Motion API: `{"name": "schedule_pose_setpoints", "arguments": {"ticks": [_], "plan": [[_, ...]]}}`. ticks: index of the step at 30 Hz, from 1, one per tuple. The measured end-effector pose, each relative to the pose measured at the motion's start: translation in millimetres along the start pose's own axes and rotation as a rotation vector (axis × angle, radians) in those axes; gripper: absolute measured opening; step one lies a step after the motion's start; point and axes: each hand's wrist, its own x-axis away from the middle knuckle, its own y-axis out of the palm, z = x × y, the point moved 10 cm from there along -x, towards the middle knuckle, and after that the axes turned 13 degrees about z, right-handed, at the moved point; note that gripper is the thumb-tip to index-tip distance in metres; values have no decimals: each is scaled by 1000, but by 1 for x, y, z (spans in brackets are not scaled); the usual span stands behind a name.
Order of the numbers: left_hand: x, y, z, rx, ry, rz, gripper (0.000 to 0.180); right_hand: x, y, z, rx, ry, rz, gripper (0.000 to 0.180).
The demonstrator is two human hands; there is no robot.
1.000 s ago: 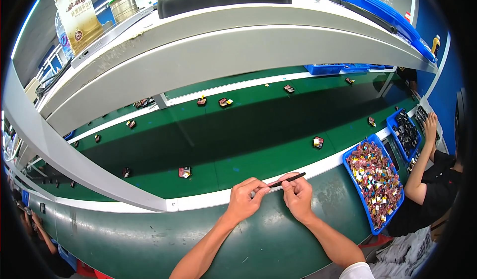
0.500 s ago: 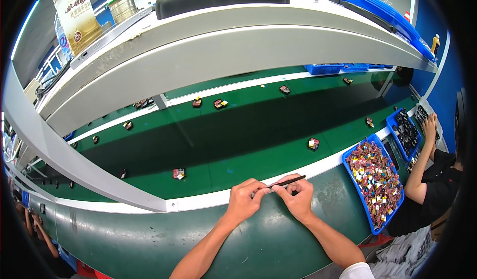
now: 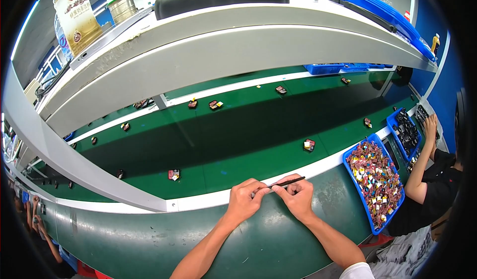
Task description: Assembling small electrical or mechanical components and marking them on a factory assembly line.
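Over the near edge of the conveyor, both my hands pinch a thin, dark, pen-like stick (image 3: 292, 181) held nearly level. My left hand (image 3: 243, 199) closes its thumb and fingers on the stick's left end. Thumb and fingertips of my right hand (image 3: 299, 198) grip it further right, and its tip sticks out past them. What lies between the two sets of fingertips is mostly hidden. Below the hands runs the green worktop (image 3: 248, 249). To the right stands a blue tray (image 3: 371, 224) heaped with small red, white and yellow parts.
A green conveyor belt (image 3: 238, 177) carries scattered small dark-and-red pieces, among them one piece (image 3: 173, 174) near the post. A grey shelf (image 3: 238, 45) spans above it. A second blue tray (image 3: 415, 152) holds black parts beside a co-worker's arm (image 3: 420, 172). Other people work at far left.
The pieces on the belt have shifted slightly left. My hands and the stick stay almost still. At far left, another person's hands have moved.
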Motion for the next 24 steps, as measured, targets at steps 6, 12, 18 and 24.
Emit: {"name": "schedule_pose_setpoints", "arguments": {"ticks": [6,12,18,24], "plan": [[-1,-1,2,-3,6,0,5,0,0,-2,27,-19,2,14],[-1,-1,1,-1,-5,-2,5,0,0,-3,46,-56,13,14],[-6,-6,9,17,-1,52,12,2,0,6,21,-17,10,12],[-6,-20,-20,225,-232,190,15,3,6,1,4,-49,-3,12]]}}
